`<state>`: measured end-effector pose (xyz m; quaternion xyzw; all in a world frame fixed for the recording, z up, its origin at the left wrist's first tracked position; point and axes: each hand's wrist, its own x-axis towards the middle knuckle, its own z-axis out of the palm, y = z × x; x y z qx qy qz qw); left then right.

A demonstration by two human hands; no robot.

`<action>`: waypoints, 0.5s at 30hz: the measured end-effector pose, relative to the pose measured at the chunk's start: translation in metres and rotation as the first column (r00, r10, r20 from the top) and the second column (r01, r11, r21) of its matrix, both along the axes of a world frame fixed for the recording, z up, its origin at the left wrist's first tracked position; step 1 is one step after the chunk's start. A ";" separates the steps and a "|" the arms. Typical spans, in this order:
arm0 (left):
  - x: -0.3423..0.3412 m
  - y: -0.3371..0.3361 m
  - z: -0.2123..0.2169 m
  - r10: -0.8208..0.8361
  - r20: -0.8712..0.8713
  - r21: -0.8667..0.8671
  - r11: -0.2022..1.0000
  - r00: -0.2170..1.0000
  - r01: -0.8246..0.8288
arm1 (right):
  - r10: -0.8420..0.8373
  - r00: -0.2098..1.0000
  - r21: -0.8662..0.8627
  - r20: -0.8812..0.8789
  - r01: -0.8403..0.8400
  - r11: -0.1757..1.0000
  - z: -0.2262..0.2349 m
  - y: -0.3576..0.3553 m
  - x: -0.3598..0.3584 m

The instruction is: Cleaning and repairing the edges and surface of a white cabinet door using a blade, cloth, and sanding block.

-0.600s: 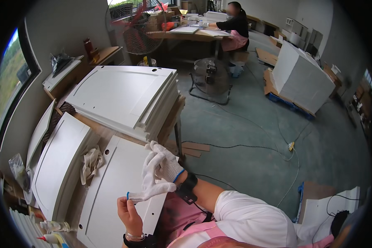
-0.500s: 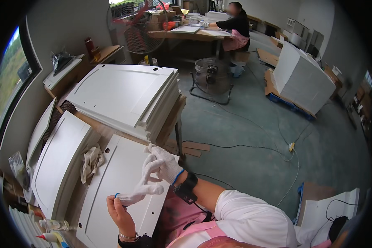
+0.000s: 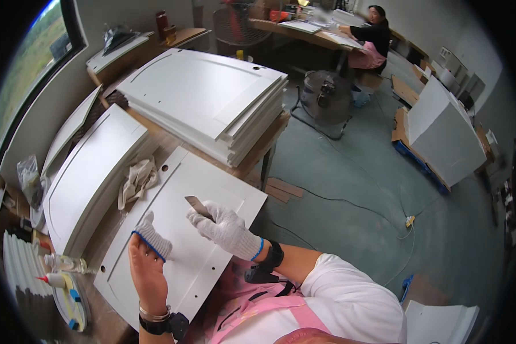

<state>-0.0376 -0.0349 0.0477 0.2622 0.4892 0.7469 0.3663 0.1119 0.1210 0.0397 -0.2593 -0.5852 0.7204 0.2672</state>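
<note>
Over the white panel [image 3: 189,281], grips a flat metal blade [image 3: 196,205] in the right hand [image 3: 226,229], with fingers curled round the near end and the free end pointing toward the panel's left edge. Wears a white knit glove [image 3: 238,239] with a blue cuff on that hand, plus a dark band [image 3: 274,254] round the wrist. Above the left part of the panel, holds up the left hand [image 3: 149,275], with a second knit glove [image 3: 156,239] over the fingers only and the rest of the hand bare. Cannot tell if bent or straight under the knit, or if clasping any of it.

Has a crumpled cream cloth [image 3: 137,181] right beside the panel's left edge, and farther left a stack of curved boards [image 3: 97,178]. Nearer the body but left of the panel, has a clear bottle [image 3: 66,264] and a small red-tipped bottle [image 3: 55,280]. Past the panel's far end, faces a pile of flat boards [image 3: 206,92].

To the right of the panel, looks out on a grey-green floor [image 3: 338,246] with brown strips [image 3: 286,188]. Well beyond the panel, takes in a floor fan [image 3: 327,89], a big white block [image 3: 444,135] and, farthest off, another person [image 3: 375,37] at a table [image 3: 295,33].
</note>
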 end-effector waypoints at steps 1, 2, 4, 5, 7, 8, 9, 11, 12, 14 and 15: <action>0.005 0.001 -0.002 -0.035 -0.003 -0.027 0.999 0.999 0.035 | 0.047 0.999 -0.028 0.011 -0.047 0.998 -0.005 -0.011 -0.005; 0.011 0.001 -0.005 -0.067 -0.036 -0.028 0.997 0.997 0.066 | 0.102 0.991 -0.006 -0.086 -0.103 0.995 -0.010 -0.024 -0.010; 0.020 0.006 -0.005 -0.108 -0.120 -0.020 0.994 0.987 0.106 | 0.241 0.970 0.026 -0.043 -0.240 0.970 -0.007 -0.033 -0.018; 0.024 0.006 -0.006 -0.118 -0.153 -0.029 0.993 0.981 0.115 | 0.298 0.954 -0.001 -0.037 -0.298 0.955 -0.006 -0.040 -0.023; 0.027 0.004 -0.003 -0.140 -0.210 -0.081 0.989 0.968 0.126 | 0.197 0.967 0.003 -0.164 -0.200 0.980 -0.007 -0.053 -0.033; 0.026 -0.001 -0.007 -0.126 -0.214 -0.105 0.989 0.969 0.105 | 0.202 0.971 0.030 -0.130 -0.200 0.979 -0.011 -0.057 -0.035; 0.025 -0.005 -0.013 -0.121 -0.221 -0.126 0.987 0.968 0.095 | 0.234 0.964 0.016 -0.127 -0.234 0.972 -0.014 -0.059 -0.037; 0.032 -0.013 -0.017 -0.069 -0.184 -0.093 0.994 0.981 0.052 | 0.147 0.989 0.211 0.026 -0.149 0.966 -0.018 -0.064 -0.041; 0.032 -0.017 -0.017 -0.103 -0.157 -0.091 0.992 0.982 0.089 | 0.109 0.994 0.171 0.030 -0.112 0.979 -0.017 -0.066 -0.044; 0.034 -0.021 -0.019 -0.122 -0.125 -0.105 0.989 0.985 0.109 | 0.088 0.994 0.183 0.061 -0.098 0.978 -0.027 -0.067 -0.048; 0.033 -0.024 -0.020 -0.114 -0.125 -0.106 0.989 0.986 0.101 | 0.057 0.994 0.201 0.092 -0.075 0.977 -0.031 -0.068 -0.049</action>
